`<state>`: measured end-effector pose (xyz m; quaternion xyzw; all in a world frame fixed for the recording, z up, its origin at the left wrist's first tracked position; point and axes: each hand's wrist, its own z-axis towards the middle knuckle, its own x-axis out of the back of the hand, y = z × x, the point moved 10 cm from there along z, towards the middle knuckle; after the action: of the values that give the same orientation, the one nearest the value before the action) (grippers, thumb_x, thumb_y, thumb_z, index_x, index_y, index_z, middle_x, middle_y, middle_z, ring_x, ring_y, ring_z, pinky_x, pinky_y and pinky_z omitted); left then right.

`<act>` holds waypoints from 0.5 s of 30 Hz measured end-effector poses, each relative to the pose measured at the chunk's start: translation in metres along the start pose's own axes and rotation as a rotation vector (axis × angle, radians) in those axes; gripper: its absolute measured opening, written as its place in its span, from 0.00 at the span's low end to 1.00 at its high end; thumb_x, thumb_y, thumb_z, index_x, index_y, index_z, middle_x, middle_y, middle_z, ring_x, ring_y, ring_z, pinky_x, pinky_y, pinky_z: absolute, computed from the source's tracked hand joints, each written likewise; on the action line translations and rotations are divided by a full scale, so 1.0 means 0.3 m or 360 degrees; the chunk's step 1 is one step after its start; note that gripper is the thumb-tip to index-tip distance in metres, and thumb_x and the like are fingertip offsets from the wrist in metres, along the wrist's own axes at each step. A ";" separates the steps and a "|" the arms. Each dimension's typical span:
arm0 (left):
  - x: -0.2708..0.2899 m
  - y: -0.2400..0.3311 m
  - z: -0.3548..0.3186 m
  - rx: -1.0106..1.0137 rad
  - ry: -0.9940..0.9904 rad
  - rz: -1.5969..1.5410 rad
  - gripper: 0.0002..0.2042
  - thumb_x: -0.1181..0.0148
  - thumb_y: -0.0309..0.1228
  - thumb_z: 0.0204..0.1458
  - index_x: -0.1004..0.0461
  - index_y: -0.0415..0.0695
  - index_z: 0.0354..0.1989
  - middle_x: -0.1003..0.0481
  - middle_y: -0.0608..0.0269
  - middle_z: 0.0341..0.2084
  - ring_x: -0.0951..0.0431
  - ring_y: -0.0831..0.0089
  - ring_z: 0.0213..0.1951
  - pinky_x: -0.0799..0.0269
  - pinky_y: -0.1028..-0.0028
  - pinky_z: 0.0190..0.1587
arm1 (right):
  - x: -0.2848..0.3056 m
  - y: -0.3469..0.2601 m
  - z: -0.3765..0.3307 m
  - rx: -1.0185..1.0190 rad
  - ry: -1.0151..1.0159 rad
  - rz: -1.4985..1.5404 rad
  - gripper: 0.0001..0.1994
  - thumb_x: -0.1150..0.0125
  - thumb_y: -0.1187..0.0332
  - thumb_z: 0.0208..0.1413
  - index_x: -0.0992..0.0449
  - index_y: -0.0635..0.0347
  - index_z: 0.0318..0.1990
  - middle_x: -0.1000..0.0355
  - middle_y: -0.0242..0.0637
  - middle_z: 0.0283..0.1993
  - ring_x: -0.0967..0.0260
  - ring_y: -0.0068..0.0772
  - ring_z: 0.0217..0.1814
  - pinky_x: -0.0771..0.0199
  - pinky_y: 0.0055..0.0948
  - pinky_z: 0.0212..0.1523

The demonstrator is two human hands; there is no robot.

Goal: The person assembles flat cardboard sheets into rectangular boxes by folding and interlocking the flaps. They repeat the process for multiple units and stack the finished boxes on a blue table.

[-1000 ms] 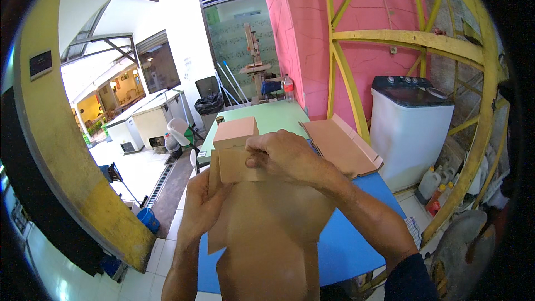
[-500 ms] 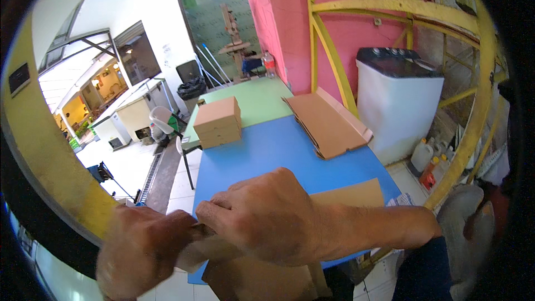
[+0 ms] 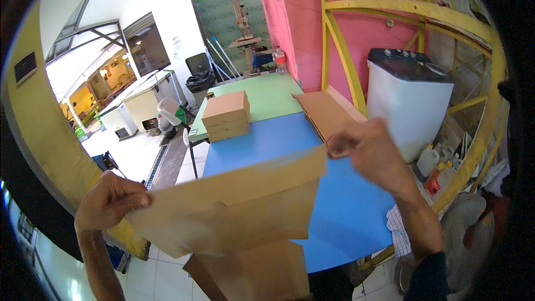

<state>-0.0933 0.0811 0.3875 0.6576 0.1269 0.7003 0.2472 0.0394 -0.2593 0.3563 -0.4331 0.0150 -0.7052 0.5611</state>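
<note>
Head view: box stack (image 3: 227,116) and washing machine (image 3: 409,106) beyond cardboard (image 3: 239,206).

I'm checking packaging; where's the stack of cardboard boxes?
In the head view, the stacked boxes sit left of centre, where the blue tabletop meets the green tabletop, left of the flat cardboard pile.

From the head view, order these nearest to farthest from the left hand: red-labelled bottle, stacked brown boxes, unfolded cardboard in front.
Nearest to the left hand first:
1. Unfolded cardboard: its left edge is in that hand.
2. Stacked brown boxes: beyond the cardboard, left of centre.
3. Red-labelled bottle: at the green table's far end.
</note>
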 end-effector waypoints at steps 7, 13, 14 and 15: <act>-0.095 -0.064 0.012 0.0006 -0.0117 -0.0291 0.13 0.39 0.34 0.61 0.20 0.35 0.33 0.23 0.66 0.22 0.31 0.85 0.25 0.35 0.76 0.28 | -0.034 -0.228 -0.095 0.0623 -0.0047 -0.0191 0.40 0.23 0.54 0.39 0.32 0.44 0.64 0.40 0.53 0.68 0.46 0.54 0.72 0.40 0.51 0.67; -0.151 -0.086 0.011 -0.0058 -0.0319 -0.0403 0.12 0.40 0.32 0.61 0.19 0.33 0.39 0.19 0.60 0.28 0.26 0.82 0.29 0.28 0.76 0.34 | -0.116 -0.239 -0.118 0.0675 -0.0211 -0.0453 0.32 0.23 0.61 0.37 0.23 0.45 0.56 0.31 0.46 0.62 0.32 0.49 0.62 0.29 0.46 0.58; -0.160 -0.090 0.008 -0.0078 -0.0357 -0.0435 0.12 0.41 0.32 0.61 0.20 0.33 0.42 0.19 0.59 0.30 0.24 0.80 0.31 0.28 0.75 0.35 | -0.115 -0.245 -0.121 0.0721 -0.0141 -0.0546 0.28 0.24 0.63 0.38 0.21 0.47 0.53 0.27 0.45 0.59 0.27 0.47 0.57 0.25 0.45 0.54; -0.167 -0.093 0.006 -0.0099 -0.0395 -0.0466 0.13 0.41 0.32 0.62 0.21 0.33 0.45 0.18 0.58 0.32 0.23 0.79 0.32 0.27 0.75 0.37 | -0.097 -0.235 -0.118 0.0658 -0.0048 -0.0401 0.24 0.25 0.65 0.40 0.20 0.50 0.49 0.25 0.43 0.52 0.25 0.45 0.51 0.24 0.42 0.50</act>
<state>-0.0858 0.0787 0.3307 0.7054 0.1680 0.5740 0.3804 -0.0379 -0.2264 0.3527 -0.3179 -0.1922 -0.7512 0.5456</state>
